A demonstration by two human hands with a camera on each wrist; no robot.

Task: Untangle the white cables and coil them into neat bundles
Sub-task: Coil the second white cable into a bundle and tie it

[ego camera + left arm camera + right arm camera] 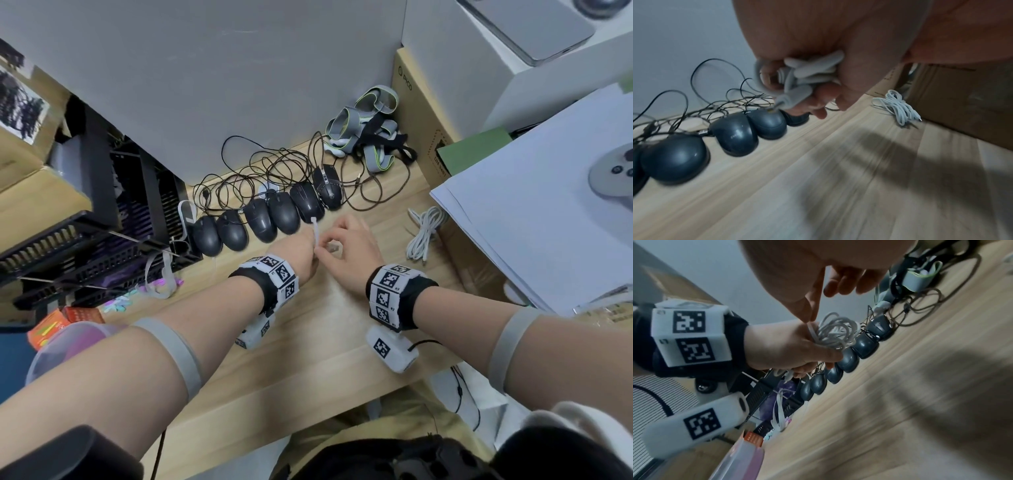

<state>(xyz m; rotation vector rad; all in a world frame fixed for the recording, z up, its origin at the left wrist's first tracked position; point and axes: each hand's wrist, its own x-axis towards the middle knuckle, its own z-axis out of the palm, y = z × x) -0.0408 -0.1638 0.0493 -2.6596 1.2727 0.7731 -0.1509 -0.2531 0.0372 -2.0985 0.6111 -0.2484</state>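
Note:
Above the wooden desk point(322, 342), my left hand point(310, 250) grips a loosely coiled white cable point(807, 76) in its curled fingers, a plug end poking out below. The same coil point(836, 332) shows in the right wrist view, fanned out over my left hand point(781, 347). My right hand point(810, 319) pinches one strand of that cable between thumb and forefinger, its other fingers loosely curled. In the head view both hands meet, with my right hand point(322, 251) against the left and a white strand point(315, 233) sticking up between them. A second white cable bundle point(424, 233) lies on the desk to the right.
A row of black mice point(267, 219) with tangled dark cords point(274, 171) lines the back of the desk. Grey straps point(370, 133) lie behind, cardboard boxes point(421, 113) and white paper sheets point(534, 212) to the right, black trays point(102, 240) to the left.

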